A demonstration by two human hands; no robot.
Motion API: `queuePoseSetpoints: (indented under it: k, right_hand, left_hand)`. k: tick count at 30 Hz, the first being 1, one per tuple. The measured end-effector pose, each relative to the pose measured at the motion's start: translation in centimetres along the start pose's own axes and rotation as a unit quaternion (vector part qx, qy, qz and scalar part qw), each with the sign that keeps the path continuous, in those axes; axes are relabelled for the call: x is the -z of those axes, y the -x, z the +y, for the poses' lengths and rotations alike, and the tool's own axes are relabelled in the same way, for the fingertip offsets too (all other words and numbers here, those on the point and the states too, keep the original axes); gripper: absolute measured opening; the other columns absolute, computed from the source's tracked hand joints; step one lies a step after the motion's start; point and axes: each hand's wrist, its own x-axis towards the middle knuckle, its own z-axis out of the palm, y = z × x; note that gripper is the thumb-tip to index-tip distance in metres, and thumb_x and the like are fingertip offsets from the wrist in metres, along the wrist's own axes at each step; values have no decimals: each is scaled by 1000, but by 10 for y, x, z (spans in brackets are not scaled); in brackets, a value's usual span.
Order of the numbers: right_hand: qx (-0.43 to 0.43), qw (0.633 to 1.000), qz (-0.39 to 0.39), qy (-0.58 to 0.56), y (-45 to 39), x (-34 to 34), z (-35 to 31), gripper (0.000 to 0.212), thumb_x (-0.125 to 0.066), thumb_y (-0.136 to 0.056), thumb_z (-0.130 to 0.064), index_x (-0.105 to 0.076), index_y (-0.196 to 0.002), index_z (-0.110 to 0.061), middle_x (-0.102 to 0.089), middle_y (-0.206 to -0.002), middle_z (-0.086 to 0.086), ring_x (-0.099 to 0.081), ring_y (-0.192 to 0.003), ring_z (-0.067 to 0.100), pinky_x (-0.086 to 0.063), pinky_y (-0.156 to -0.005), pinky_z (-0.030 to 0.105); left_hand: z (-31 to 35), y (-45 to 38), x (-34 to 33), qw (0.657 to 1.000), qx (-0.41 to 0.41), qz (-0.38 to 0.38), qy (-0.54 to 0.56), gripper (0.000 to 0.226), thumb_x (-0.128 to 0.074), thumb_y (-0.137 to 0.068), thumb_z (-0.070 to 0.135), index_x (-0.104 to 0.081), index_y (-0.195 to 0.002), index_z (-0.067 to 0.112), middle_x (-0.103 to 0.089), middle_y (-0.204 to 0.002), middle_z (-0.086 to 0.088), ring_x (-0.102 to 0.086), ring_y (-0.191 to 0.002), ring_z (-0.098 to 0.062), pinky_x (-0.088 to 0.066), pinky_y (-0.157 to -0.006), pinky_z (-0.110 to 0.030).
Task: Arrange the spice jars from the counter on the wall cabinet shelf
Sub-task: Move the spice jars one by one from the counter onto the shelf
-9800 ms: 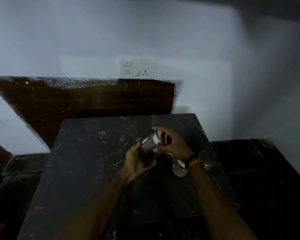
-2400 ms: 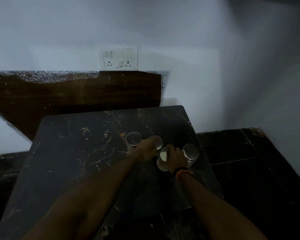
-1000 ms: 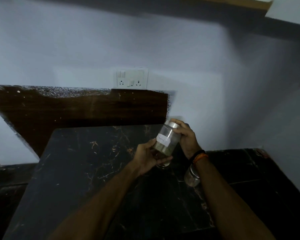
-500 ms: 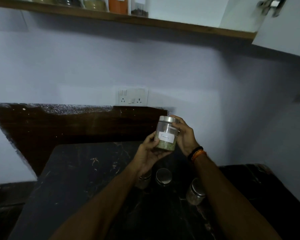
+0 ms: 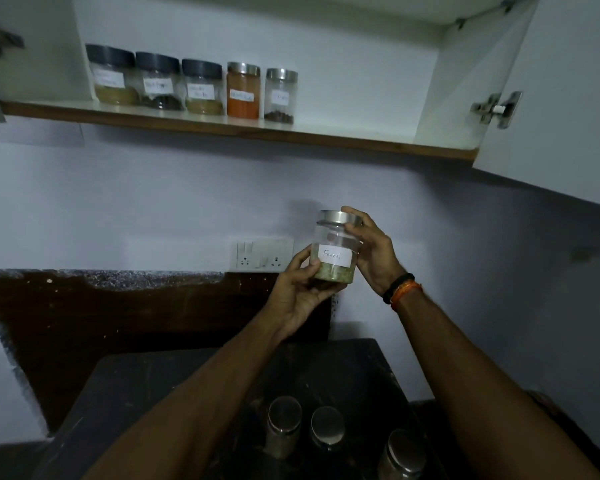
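A clear jar labelled "Fennel" point(image 5: 335, 252), with a steel lid and greenish seeds at the bottom, is upright in mid-air below the wall cabinet shelf point(image 5: 243, 128). My left hand point(image 5: 300, 294) cups its base from below and the left. My right hand point(image 5: 373, 251) grips its lid and right side. Several labelled jars stand in a row on the shelf's left half, among them an orange-filled jar point(image 5: 243, 91) and a steel-lidded jar point(image 5: 280, 95) at the row's right end. Three steel-lidded jars point(image 5: 328, 427) stand on the dark counter point(image 5: 146, 386) below my arms.
The cabinet's right door point(image 5: 575, 109) hangs open at the upper right with a metal hinge point(image 5: 497, 109). The shelf to the right of the jar row is bare. A switch and socket plate point(image 5: 264, 254) sits on the wall behind the held jar.
Both hands have lifted the fennel jar higher and the view has tilted up, bringing the shelf and its row of jars fully into sight.
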Motion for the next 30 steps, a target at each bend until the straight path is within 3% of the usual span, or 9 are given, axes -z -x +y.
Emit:
queuePoseSetpoints:
  k: [3, 10, 16, 22, 30]
  right_hand:
    - [32, 999, -6, 15, -18, -6, -32, 44, -50, -98, -12, -50, -141, -9, -57, -130, 14, -55, -116, 33, -45, -103, 50]
    - [84, 996, -19, 18, -50, -18, -95, 54, -59, -87, -23, -53, -140, -13, -62, -123, 10, -59, -110, 27, -47, -92, 41]
    - [130, 991, -26, 18, -76, -25, -138, 58, -60, -83, -28, -54, -139, -13, -65, -119, 6, -62, -109, 24, -47, -102, 48]
    - [144, 980, -22, 134, -91, -28, -167, 52, -62, -88, -50, -56, -134, -27, -66, -125, 3, -63, -112, 25, -52, -93, 40]
    - [166, 979, -26, 116, -124, -27, -189, 42, -63, -92, -43, -61, -128, -22, -70, -122, 9, -66, -105, 24, -54, -78, 31]
  left_hand:
    - [23, -16, -21, 1000, -24, -10, -5, 57, -63, -89, 1, -49, -143, 7, -49, -143, -29, -52, -128, -49, -40, -105, -68]
    - [68, -45, -70, 996, -76, -33, -36, 56, -67, -86, 3, -53, -140, 5, -49, -141, -30, -53, -125, -51, -43, -103, -67]
    - [104, -65, -103, 990, -107, -61, -65, 56, -68, -86, 6, -53, -140, 7, -51, -141, -29, -58, -121, -48, -46, -102, -64]
    - [131, -80, -121, 984, -119, -97, -90, 49, -60, -92, 3, -53, -140, 8, -50, -143, -27, -59, -119, -43, -50, -101, -58]
    - [166, -111, -128, 965, -119, -161, -169, 56, -64, -89, 0, -49, -142, 12, -62, -132, -25, -61, -121, -43, -48, -105, -55]
